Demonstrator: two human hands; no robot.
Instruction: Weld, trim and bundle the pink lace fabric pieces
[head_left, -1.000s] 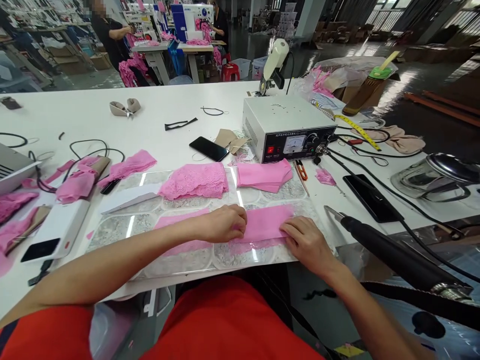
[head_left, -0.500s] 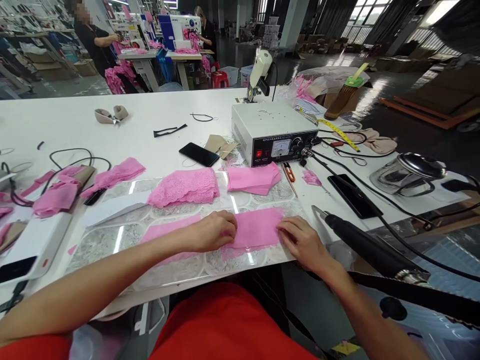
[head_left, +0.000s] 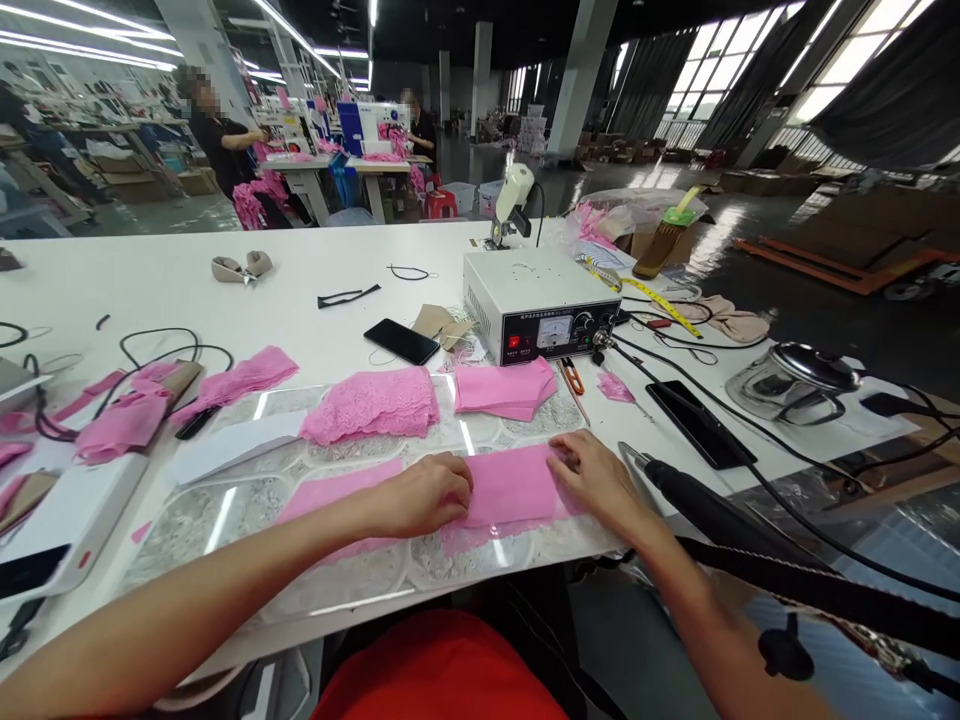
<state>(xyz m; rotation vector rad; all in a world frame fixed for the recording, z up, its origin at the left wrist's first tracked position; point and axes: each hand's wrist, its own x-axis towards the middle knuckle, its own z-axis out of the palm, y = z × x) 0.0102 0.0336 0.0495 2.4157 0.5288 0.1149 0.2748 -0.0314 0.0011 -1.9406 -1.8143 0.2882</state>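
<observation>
A flat pink fabric piece [head_left: 510, 485] lies near the table's front edge, with pink lace showing beneath its lower edge. Closed fingers of my left hand [head_left: 431, 492] pinch its left end. At the right end, my right hand [head_left: 589, 475] has thumb and fingertips together on the upper corner. Another pink piece [head_left: 330, 492] lies partly under my left forearm. Behind are a stack of pink lace pieces [head_left: 375, 403] and a stack of smooth pink pieces [head_left: 502, 390].
A grey control box [head_left: 536, 290] stands behind the stacks. To the right are a black-handled tool [head_left: 697, 505], a phone [head_left: 699, 425] and a glass jar [head_left: 795, 385]. Cables cross the right side. Two people are at machines in the background.
The view has tilted up, so the table appears lower. My right hand has shifted to the upper right corner of the pink piece; my left hand stays at its left end.
</observation>
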